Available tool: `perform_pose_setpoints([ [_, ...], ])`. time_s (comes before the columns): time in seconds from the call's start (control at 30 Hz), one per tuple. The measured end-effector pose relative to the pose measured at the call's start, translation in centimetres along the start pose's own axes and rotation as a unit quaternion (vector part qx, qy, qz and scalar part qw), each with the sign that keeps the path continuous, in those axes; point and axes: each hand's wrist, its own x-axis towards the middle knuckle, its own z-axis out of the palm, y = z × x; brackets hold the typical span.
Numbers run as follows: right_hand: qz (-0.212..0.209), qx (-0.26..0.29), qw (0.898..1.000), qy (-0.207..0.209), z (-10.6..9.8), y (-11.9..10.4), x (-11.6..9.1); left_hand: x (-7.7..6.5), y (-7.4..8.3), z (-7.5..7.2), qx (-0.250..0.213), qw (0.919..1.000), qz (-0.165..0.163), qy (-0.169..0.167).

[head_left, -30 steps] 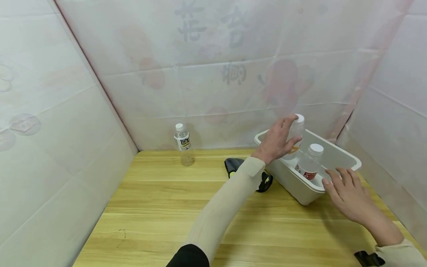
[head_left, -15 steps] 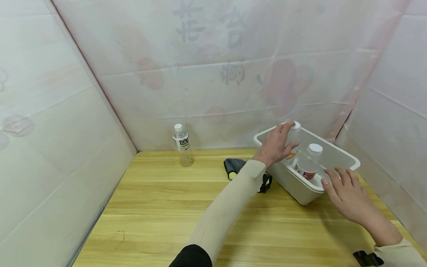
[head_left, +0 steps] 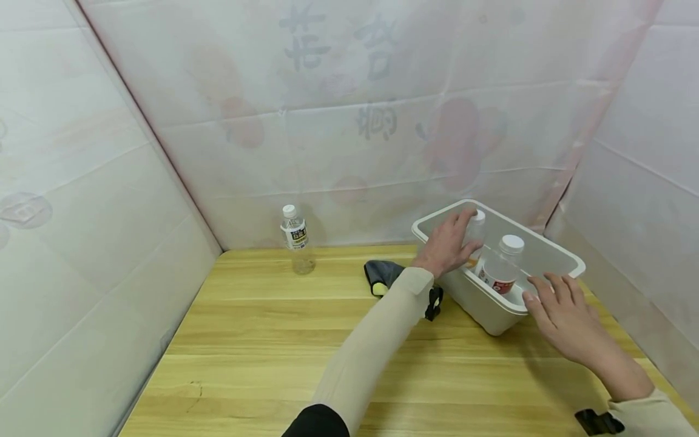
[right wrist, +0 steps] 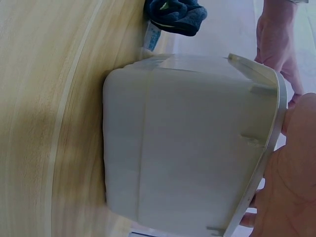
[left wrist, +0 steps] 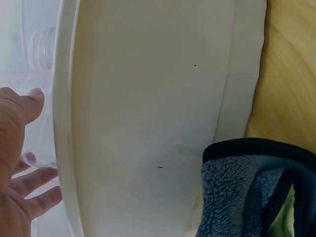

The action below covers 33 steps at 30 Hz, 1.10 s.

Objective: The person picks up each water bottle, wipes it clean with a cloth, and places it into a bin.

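In the head view, my left hand (head_left: 446, 243) reaches over the left rim of a white plastic bin (head_left: 486, 306). It holds a clear bottle (head_left: 476, 233) with a white cap and an orange mark, its lower part inside the bin. The left wrist view shows thumb and fingers on either side of the clear plastic. Next to it in the bin stands a wider clear bottle (head_left: 499, 267) with a white cap and red label. My right hand (head_left: 565, 318) rests at the near right rim, fingers spread and loosely bent; in the right wrist view its fingertips pass behind the rim.
An upright clear bottle (head_left: 299, 240) with a white, black and yellow label stands at the back left of the wooden table (head_left: 246, 358). A bunched grey cloth (head_left: 384, 273) with black edging lies left of the bin, partly behind my left arm. Fabric walls surround the table.
My left hand has lowered the orange-marked bottle deeper into the bin, its cap now lower and slightly left. The right hand has stayed at the rim.
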Motion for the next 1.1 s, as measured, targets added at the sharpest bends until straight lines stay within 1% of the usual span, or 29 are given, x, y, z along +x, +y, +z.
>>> perform_pose_setpoints([
  [0.1, -0.002, -0.001, 1.000, 0.000, -0.1, -0.1, 0.0, -0.1, 0.0, 0.2, -0.005, 0.9998, -0.013, -0.013],
  [0.3, -0.008, -0.004, 1.000, 0.001, -0.1, -0.1, 0.0, -0.4, -0.1, 0.8, 0.001, 0.9987, -0.031, -0.040],
  [0.5, -0.006, 0.001, 1.000, 0.002, 0.0, -0.1, 0.0, -0.6, -0.1, 1.3, -0.016, 0.9975, -0.043, -0.053],
  [0.63, -0.003, 0.002, 1.000, 0.002, 0.0, -0.1, -0.1, -0.7, 0.0, 1.5, -0.028, 0.9969, -0.047, -0.057],
  [0.83, -0.009, 0.002, 1.000, 0.004, 0.0, -0.1, 0.0, -0.7, 0.1, 1.3, -0.028, 0.9960, -0.050, -0.069],
  [0.97, -0.012, 0.002, 1.000, 0.006, -0.1, 0.0, 0.1, -0.6, 0.2, 1.0, -0.025, 0.9959, -0.044, -0.075],
  [1.1, -0.016, 0.000, 1.000, 0.007, 0.0, 0.0, 0.2, -0.7, 0.1, 0.8, -0.012, 0.9964, -0.037, -0.076],
])
